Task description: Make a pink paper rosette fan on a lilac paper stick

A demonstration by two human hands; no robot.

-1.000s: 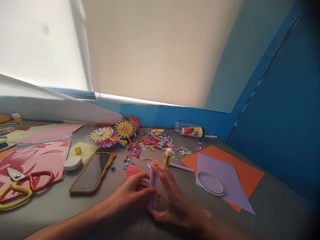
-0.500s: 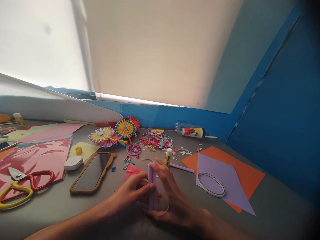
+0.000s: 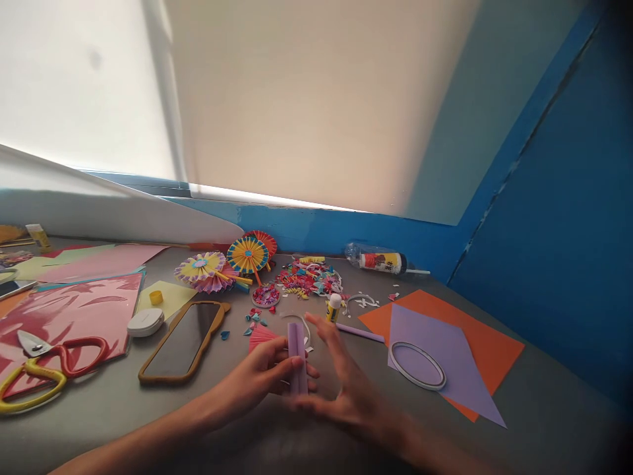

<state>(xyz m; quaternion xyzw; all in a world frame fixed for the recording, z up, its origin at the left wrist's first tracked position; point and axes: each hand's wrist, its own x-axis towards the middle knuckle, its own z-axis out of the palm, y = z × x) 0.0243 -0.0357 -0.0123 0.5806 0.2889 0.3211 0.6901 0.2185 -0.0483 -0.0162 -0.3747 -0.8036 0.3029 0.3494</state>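
Fingers point(image 3: 279, 357) over a grey craft table point(image 3: 534, 422)

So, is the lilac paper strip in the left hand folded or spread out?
Folded: the lilac paper strip forms a narrow pleated bundle with lengthwise creases, held upright by the left hand.

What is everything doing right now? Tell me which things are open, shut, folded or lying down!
folded lilac paper strip, upright in the left hand
left hand, gripping the strip
right hand, open, beside the strip
glue stick, upright, capped
scissors, lying on a pink sheet, blades closed
pleated pink paper fan, lying flat
plastic bottle, on its side
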